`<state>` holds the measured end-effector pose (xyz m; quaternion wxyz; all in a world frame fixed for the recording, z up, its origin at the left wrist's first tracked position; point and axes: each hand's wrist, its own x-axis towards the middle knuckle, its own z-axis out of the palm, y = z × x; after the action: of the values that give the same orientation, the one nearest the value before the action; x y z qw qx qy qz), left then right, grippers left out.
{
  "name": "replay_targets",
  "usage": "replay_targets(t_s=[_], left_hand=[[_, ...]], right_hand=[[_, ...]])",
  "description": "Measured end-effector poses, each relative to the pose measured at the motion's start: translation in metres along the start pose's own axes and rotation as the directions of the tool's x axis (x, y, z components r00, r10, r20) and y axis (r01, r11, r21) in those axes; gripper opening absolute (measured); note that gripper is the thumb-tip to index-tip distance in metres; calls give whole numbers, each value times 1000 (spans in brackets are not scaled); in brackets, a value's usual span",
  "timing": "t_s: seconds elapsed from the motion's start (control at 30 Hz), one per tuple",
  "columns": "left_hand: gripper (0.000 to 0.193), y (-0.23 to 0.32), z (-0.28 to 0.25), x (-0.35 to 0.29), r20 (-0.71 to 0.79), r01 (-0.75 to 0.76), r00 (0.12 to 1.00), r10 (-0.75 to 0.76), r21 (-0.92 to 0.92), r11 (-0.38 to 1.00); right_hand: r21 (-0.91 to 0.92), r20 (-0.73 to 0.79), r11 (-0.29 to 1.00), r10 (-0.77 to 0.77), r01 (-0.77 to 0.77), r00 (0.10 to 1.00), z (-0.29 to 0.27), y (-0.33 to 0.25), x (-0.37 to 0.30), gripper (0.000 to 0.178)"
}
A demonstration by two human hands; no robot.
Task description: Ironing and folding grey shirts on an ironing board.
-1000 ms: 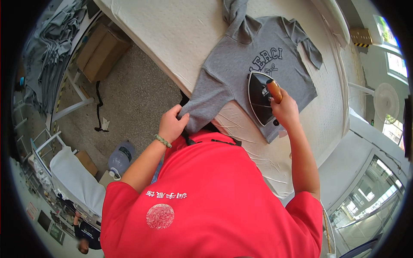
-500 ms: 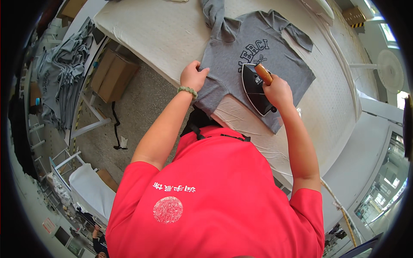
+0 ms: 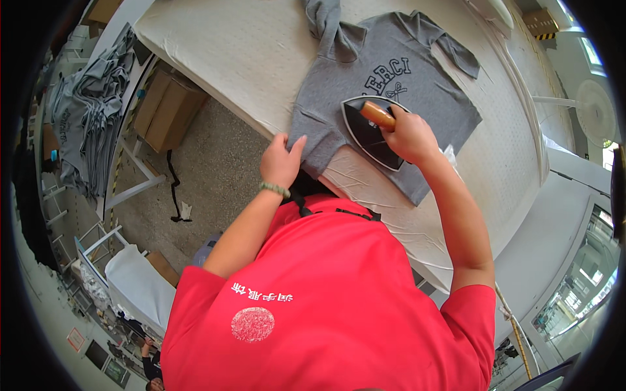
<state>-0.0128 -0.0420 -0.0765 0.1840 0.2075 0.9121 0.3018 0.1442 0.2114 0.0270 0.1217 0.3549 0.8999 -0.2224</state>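
Note:
A grey sweatshirt (image 3: 430, 107) with dark outlined lettering and a small bow lies spread on a padded, cloth-covered ironing table (image 3: 222, 62). My right hand (image 3: 412, 135) is wrapped round the wooden handle of a black iron (image 3: 365, 133). The iron rests on the sweatshirt just below the print and covers part of the lettering. At the sweatshirt's left edge, by the sleeve nearest me, is my left hand (image 3: 282, 161), wearing a green bead bracelet. Its thumb stands apart from the fingers. Whether the fingertips touch the cloth is hard to make out.
A pile of grey garments (image 3: 98, 124) hangs over a side table at left. Below that table's edge are cardboard boxes (image 3: 166, 107) on the floor. A white fan (image 3: 595, 111) stands at far right. Part of another person (image 3: 152, 368) shows at the lower left.
The iron has slid left and turned under my right hand. My left hand has drawn back toward me and left, with its thumb lifting off the sweatshirt, whose left edge has shifted.

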Motion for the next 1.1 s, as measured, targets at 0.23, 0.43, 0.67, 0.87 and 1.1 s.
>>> replay_targets(t_s=[0.23, 0.43, 0.67, 0.87, 1.1], left_hand=[[30, -48, 0, -36, 99, 152, 988, -122, -414, 898], [29, -39, -23, -28, 123, 137, 988, -96, -378, 916], [20, -11, -85, 79, 380, -268, 880, 283, -95, 959], [20, 63, -61, 165, 352, -670, 651, 672, -149, 727], [23, 209, 59, 277, 5, -949, 250, 968, -195, 246]], right_hand=[[-121, 305, 901, -365, 416, 880, 11, -86, 55, 30], [-108, 205, 960, -231, 257, 951, 12, -94, 81, 27], [-153, 251, 988, 59, -20, 966, -5, -11, 18, 41], [117, -106, 823, 567, -556, 817, -9, 52, -19, 61], [167, -49, 943, 300, -289, 953, -81, 62, 14, 51]])
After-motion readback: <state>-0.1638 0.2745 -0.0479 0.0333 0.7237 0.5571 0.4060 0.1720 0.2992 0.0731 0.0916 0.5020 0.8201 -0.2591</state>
